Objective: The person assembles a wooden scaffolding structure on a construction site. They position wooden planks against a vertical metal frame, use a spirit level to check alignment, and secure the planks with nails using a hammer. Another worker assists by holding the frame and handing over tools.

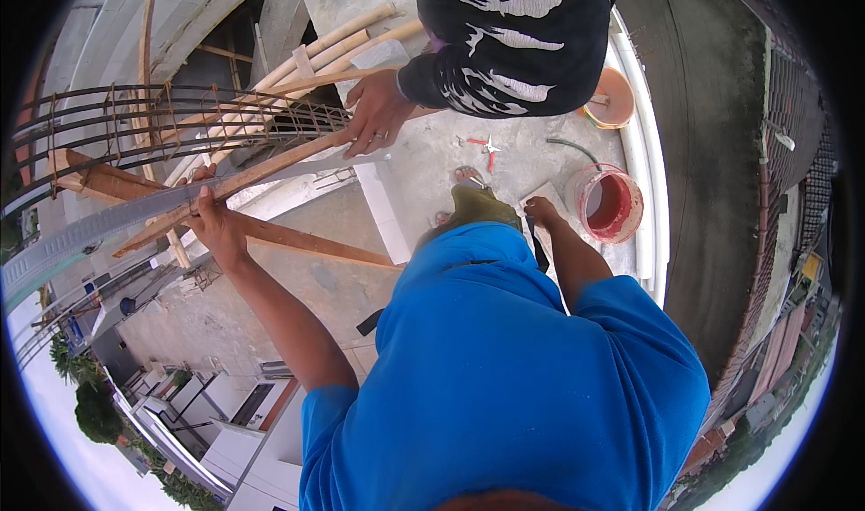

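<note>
Left of centre: left hand point(209, 218) closed around a long grey metal strip point(99, 225) where it crosses a wooden plank point(270, 164); fingers wrapped over the top edge.
Metal strip: runs from the left edge of the frame up toward the middle, lying along the plank.
Right of centre: right hand point(541, 210) rests on a flat light board point(544, 194) on the concrete slab point(423, 168); how firmly it grips I cannot tell.
Top centre: another person's hand point(377, 113) presses down on the plank's upper end, dark patterned sleeve point(468, 69) above it.
Upper left: curved rebar cage point(135, 123) and bamboo poles point(333, 47).
Right side: red-stained bucket point(605, 205) just beside the board; orange bucket point(611, 98) higher up; red-handled pliers point(487, 146) lying between.
</note>
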A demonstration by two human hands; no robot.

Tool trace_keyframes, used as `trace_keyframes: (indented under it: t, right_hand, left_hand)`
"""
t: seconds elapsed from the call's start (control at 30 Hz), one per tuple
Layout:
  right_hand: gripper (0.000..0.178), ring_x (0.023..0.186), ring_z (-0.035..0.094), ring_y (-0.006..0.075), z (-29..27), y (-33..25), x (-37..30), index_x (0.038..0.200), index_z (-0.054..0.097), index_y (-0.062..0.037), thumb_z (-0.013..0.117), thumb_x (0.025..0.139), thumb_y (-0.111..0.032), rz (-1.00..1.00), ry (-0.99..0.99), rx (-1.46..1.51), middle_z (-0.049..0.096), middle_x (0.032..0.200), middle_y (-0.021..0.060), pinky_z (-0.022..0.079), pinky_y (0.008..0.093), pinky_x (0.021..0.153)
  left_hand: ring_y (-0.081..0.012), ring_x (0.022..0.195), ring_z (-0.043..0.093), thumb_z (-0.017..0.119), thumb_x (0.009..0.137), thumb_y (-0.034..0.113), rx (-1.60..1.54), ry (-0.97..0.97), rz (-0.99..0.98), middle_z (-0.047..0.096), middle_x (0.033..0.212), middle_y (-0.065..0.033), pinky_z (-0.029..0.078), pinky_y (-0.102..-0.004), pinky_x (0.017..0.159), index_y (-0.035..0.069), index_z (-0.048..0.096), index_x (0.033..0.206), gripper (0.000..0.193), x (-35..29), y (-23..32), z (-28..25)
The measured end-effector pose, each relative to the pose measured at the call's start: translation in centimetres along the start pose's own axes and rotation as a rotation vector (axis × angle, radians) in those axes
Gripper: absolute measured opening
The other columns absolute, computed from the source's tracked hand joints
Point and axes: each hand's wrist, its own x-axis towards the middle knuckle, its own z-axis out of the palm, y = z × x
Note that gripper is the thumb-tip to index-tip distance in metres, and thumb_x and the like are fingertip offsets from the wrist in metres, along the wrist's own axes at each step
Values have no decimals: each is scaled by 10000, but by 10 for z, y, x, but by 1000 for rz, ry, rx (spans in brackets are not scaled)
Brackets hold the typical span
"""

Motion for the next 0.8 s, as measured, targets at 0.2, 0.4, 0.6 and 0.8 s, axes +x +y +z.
trace_keyframes:
  t: [0.2,0.4,0.6,0.8]
  right_hand:
    - [383,877,749,266,-67,30,45,1248,741,-59,684,931,-267,490,263,696,777,1050,174,583,376,810]
    - [429,675,693,195,-104,70,97,1354,676,-70,685,947,-206,427,260,741,774,966,136,531,338,600]
    - [430,884,697,248,-117,60,103,1346,686,-87,681,938,-222,439,96,746,754,1076,157,519,359,724]
    - [474,764,690,192,-96,73,97,1398,642,-94,674,941,-215,347,-18,637,755,1016,90,526,365,615]
  left_hand:
    - [-315,1345,571,531,1054,142,70,26,-5,619,1373,-198,377,-497,1189,44,332,1498,496,1,0,0]
    - [-329,1346,568,572,1017,86,8,68,-12,613,1344,-189,358,-496,1194,58,355,1473,505,-3,0,2]
    - [-329,1322,592,585,1030,77,25,49,30,648,1323,-172,386,-474,1191,30,369,1447,472,0,0,2]
    - [-224,1252,620,613,1040,119,84,82,68,685,1296,-102,443,-389,1124,28,497,1423,411,-3,-17,-15]
